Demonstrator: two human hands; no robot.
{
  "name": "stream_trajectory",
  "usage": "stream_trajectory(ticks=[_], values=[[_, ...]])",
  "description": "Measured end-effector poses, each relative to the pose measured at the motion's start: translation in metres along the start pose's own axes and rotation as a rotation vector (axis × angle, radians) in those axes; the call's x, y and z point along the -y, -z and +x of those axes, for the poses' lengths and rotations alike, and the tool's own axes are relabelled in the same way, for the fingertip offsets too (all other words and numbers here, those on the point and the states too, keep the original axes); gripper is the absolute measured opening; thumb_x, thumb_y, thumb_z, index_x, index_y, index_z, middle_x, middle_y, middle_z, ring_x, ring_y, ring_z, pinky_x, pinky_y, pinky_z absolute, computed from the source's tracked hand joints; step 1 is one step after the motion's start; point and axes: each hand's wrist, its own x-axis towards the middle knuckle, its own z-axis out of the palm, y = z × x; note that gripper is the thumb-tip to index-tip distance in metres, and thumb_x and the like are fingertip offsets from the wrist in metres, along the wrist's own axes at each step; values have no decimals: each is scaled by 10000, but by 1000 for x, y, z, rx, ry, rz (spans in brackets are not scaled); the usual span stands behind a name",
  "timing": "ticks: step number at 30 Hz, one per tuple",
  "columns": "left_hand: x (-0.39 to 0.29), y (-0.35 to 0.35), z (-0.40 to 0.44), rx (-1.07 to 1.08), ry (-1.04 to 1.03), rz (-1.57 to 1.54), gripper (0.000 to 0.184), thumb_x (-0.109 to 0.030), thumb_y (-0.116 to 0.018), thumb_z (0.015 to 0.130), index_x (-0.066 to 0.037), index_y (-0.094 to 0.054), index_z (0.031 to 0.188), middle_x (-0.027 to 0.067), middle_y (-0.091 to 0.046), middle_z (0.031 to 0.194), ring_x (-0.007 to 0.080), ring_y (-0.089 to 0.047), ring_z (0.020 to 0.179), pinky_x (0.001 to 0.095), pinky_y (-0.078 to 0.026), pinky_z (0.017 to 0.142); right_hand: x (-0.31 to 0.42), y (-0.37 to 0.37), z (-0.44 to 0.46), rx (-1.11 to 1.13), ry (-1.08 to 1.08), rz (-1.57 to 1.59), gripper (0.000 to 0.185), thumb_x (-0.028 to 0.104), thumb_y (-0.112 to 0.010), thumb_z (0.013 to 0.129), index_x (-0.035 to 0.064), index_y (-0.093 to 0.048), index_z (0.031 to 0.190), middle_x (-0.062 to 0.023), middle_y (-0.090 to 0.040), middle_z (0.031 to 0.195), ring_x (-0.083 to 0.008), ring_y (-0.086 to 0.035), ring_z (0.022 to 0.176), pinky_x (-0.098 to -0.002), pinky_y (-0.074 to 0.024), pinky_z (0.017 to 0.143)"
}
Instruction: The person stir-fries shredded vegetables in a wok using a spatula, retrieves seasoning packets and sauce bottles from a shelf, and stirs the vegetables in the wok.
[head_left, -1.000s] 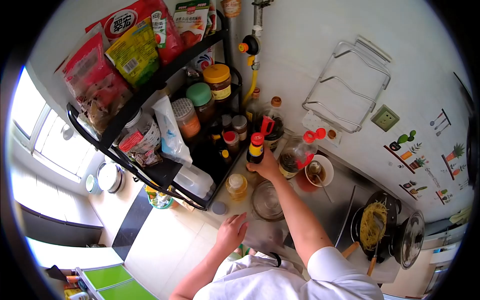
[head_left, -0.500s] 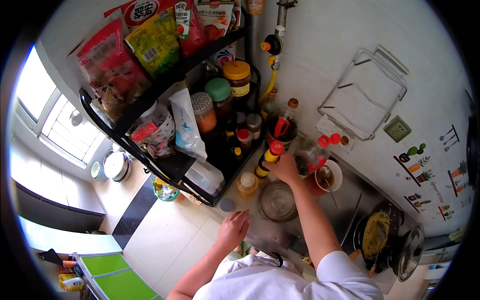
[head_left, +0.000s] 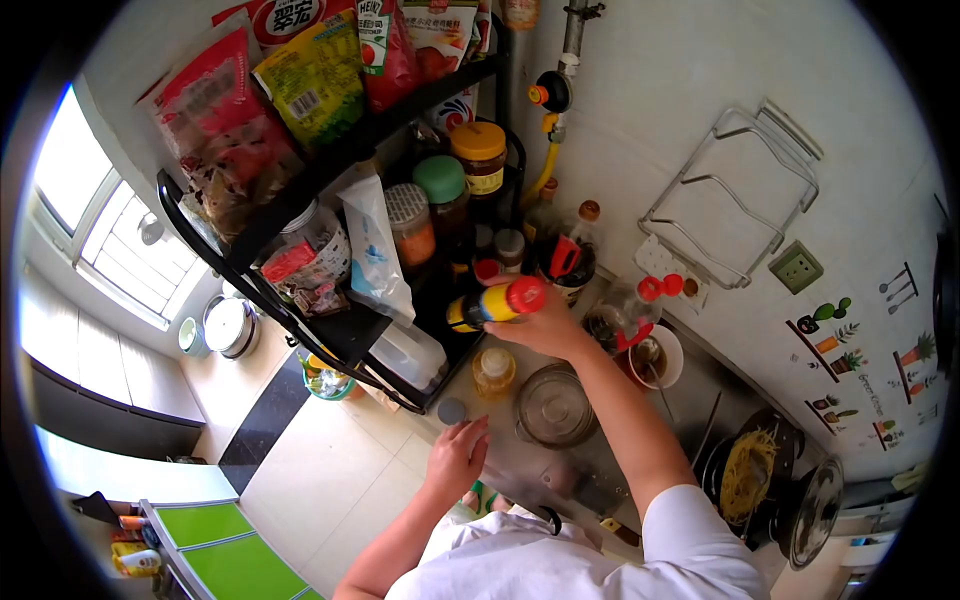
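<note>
The left hand [head_left: 456, 458] hangs beside the grey cap [head_left: 452, 411], whether open I cannot tell; at one o'clock, the right hand [head_left: 545, 328] clamps the red-capped bottle [head_left: 492, 304], tilted, presumably round its body for steadiness, hiding one side; beyond, shadow obscures the small jars [head_left: 510, 244]

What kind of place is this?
Most likely a home kitchen: a pan of noodles sits toward the right, a black rack holds jars and food packets, and the right hand holds a red-capped bottle.
</note>
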Motion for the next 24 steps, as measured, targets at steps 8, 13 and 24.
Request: stream_trajectory(ticks=[8, 13, 24], values=[[1, 4, -13, -26, 45, -41, 270, -98, -622, 860, -27, -651, 1119, 167, -671, 1042, 363, -634, 941, 415, -516, 824, -47, -62, 54, 364, 9, -31, 584, 177, -800, 731, 34, -545, 1237, -139, -672, 1009, -230, -653, 886, -333, -520, 811], [2, 5, -16, -31, 78, -36, 272, -103, -620, 866, -26, -652, 1125, 172, -669, 1045, 357, -633, 958, 414, -515, 830, -50, -84, 78, 437, -18, -152, 557, 217, -803, 717, 13, -568, 1179, -188, -674, 1002, -319, -655, 910, -372, -515, 812], [7, 6, -18, -14, 117, -17, 267, -127, -616, 884, -35, -647, 1132, 167, -667, 1041, 363, -629, 961, 417, -513, 830, -53, -111, 114, 479, 132, -220, 291, 295, -693, 795, 50, -705, 951, -133, -703, 942, -320, -649, 886, -394, -488, 862]])
